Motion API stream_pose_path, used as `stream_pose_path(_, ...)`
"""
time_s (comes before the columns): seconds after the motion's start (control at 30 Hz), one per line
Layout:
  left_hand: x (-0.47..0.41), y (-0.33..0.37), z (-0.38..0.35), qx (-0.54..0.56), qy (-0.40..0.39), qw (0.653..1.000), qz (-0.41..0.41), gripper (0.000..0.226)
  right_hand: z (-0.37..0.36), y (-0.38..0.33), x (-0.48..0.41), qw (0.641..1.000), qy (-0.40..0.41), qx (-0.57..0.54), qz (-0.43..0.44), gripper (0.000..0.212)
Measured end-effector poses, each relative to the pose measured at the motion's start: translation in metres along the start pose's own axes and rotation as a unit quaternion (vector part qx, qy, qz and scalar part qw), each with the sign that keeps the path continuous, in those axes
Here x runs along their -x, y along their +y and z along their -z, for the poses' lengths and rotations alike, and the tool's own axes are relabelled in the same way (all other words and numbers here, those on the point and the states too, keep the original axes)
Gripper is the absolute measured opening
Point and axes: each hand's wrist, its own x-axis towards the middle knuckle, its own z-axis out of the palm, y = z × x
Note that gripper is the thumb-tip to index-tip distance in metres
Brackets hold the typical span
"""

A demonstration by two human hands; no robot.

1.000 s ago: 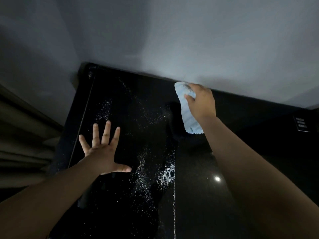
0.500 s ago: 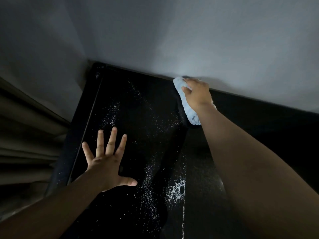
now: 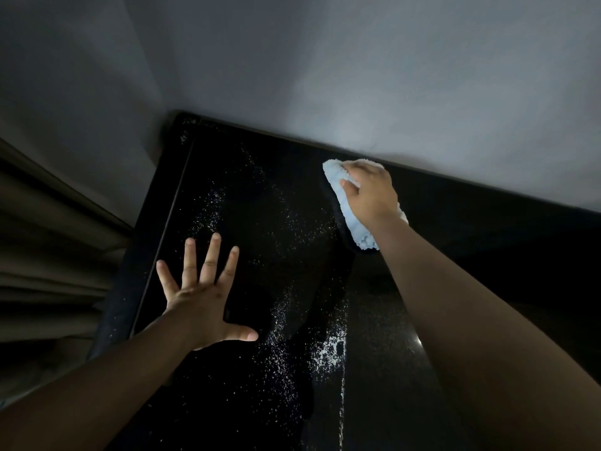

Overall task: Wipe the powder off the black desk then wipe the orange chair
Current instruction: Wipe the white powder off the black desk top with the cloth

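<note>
At upper right the right hand grips a pale blue cloth against the black surface near its back edge, probably to begin a stroke. The left hand, fingers splayed flat at lower left, braces. The powder lies thickest at lower centre.

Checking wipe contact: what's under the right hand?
A blue cloth, gripped by the right hand, lies on the black desk by the wall. Powder shows to its left. The desk surface beneath the cloth is covered and cannot be seen.
</note>
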Motion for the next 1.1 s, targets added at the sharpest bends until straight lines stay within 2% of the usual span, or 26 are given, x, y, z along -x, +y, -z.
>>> stream_pose_path(0.73,0.001,-0.004,-0.007,0.029,0.036,0.999,-0.025,0.144,0.011,-0.027,0.110,0.998,-0.048,0.035,-0.028,0.040)
stream_pose_path(1.1,-0.001,-0.005,-0.009,0.023,0.041,0.999,-0.026,0.143,0.003,-0.025,0.170,0.999,-0.019,0.032,-0.006,0.036)
